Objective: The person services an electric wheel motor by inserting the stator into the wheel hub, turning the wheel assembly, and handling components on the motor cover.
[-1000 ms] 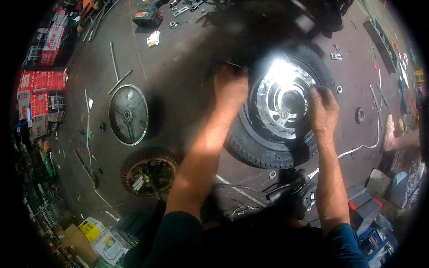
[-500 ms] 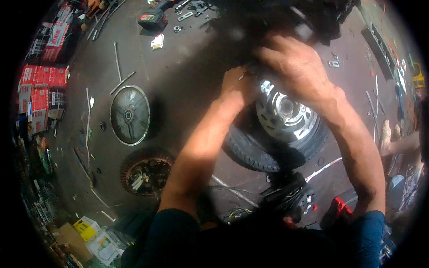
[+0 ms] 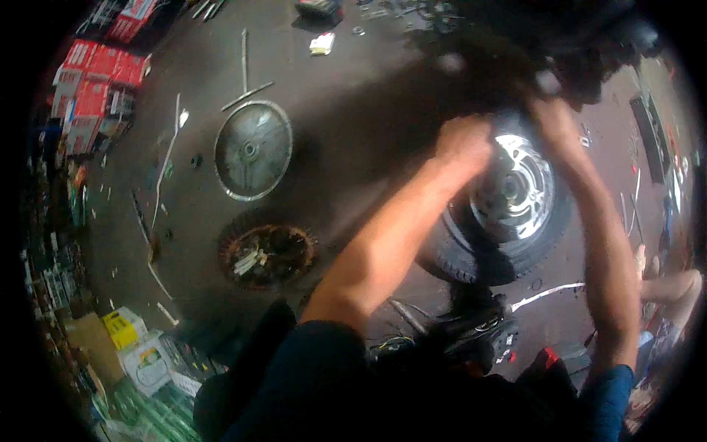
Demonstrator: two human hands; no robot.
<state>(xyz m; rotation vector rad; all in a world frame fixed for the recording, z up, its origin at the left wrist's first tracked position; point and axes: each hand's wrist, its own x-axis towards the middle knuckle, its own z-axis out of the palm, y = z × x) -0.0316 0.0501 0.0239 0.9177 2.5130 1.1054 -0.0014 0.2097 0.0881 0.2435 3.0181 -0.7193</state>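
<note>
Dark grey floor (image 3: 346, 125), cluttered. Tyre (image 3: 543, 241) with silver wheel (image 3: 526, 188) lying right of centre. Left: round metal cover (image 3: 252, 151); rusty-edged ring (image 3: 305, 241) below, pale pieces (image 3: 251, 260) inside. Two thin rods (image 3: 244, 66) just above cover. Small white-yellow packet (image 3: 322, 44), metal ring (image 3: 359, 31) toward top. Long pale strip (image 3: 177, 107) farther left. Grey channel bar (image 3: 649, 136) far right.

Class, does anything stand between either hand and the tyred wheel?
Nothing visible does: the left hand is at the upper left of the wheel, the right hand at its upper right. Shadow and blur hide the fingertips, so contact there cannot be told.
</note>
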